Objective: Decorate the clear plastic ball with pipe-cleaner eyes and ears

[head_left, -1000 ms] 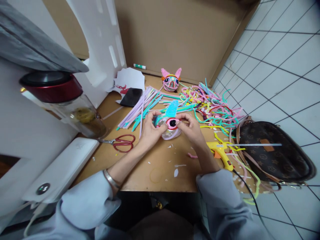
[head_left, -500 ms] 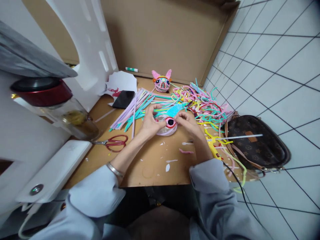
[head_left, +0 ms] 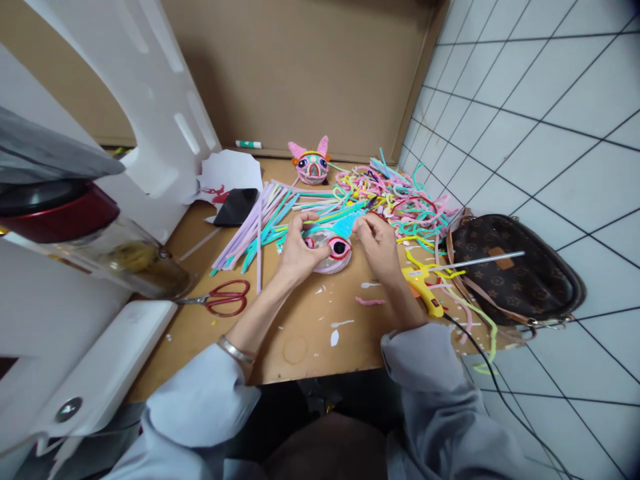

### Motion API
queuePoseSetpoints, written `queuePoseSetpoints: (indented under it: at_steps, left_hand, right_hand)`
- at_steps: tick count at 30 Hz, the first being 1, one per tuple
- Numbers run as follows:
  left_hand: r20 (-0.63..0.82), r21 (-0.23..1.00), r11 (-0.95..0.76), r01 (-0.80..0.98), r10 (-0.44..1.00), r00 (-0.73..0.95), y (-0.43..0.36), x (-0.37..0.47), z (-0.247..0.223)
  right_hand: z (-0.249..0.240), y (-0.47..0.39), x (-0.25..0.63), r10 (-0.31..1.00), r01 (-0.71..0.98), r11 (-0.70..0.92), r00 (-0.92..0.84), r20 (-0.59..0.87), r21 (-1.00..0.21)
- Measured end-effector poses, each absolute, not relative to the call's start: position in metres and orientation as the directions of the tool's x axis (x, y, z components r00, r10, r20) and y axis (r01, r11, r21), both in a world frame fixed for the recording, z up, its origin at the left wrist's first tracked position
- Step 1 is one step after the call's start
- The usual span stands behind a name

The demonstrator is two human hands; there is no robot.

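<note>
My left hand [head_left: 299,253] grips a round craft head [head_left: 331,264] with pink-and-red rimmed eyes, its thumb lying beside the black-centred right eye [head_left: 340,248]. A light blue ear-like piece [head_left: 347,225] stands up from the top of the head. My right hand [head_left: 375,240] is closed in a pinch just to the right of the blue piece; whatever is between its fingertips is too small to make out. Behind them sits another craft head [head_left: 312,167] with pink ears.
Pipe cleaners [head_left: 263,223] lie left, with a tangled pile [head_left: 400,200] at the back right. Red-handled scissors [head_left: 227,297], a phone [head_left: 237,207] and a glass bottle [head_left: 130,257] are left. A yellow glue gun [head_left: 425,290] and brown bag [head_left: 520,273] are right.
My right hand has drawn slightly away from the eye, its fingers curled more closely. My left hand still holds the craft head. The camera view has shifted a little.
</note>
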State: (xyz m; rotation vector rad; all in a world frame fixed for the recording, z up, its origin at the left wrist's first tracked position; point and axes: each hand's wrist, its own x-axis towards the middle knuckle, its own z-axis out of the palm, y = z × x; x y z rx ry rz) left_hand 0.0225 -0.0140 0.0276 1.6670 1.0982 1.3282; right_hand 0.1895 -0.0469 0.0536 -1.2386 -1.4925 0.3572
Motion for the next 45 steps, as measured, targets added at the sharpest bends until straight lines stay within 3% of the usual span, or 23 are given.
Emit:
queuePoseSetpoints:
  at_steps: [8,12,16,27,36,41,45]
  left_hand:
    - [0.373,0.905,-0.388,0.175,0.921,0.111,-0.013,0.018,0.027]
    - [0.368,0.907,-0.385,0.169,0.921,0.124,-0.016,0.017,0.029]
    - [0.350,0.914,-0.370,0.168,0.927,0.135,-0.018,0.017,0.031]
    - [0.374,0.907,-0.392,0.155,0.918,0.132,-0.018,0.018,0.029]
    - [0.396,0.900,-0.411,0.142,0.910,0.125,-0.014,0.019,0.024]
    - [0.390,0.900,-0.408,0.153,0.911,0.133,-0.013,0.019,0.025]
    - [0.376,0.906,-0.389,0.166,0.921,0.102,-0.011,0.020,0.024]
  right_hand:
    - [0.037,-0.058,0.180,0.757,0.516,0.473,0.178,0.629,-0.714]
    - [0.031,-0.066,0.175,0.650,0.581,0.561,0.131,0.749,-0.589]
    - [0.026,-0.075,0.175,0.597,0.693,0.538,0.089,0.797,-0.480]
    - [0.018,-0.081,0.177,0.681,0.744,0.482,0.014,0.732,-0.463]
    - [0.013,-0.083,0.172,0.639,0.779,0.493,-0.021,0.769,-0.389]
    - [0.014,-0.090,0.172,0.705,0.803,0.475,-0.101,0.702,-0.361]
    - [0.016,-0.117,0.171,0.773,0.835,0.484,-0.267,0.575,-0.263]
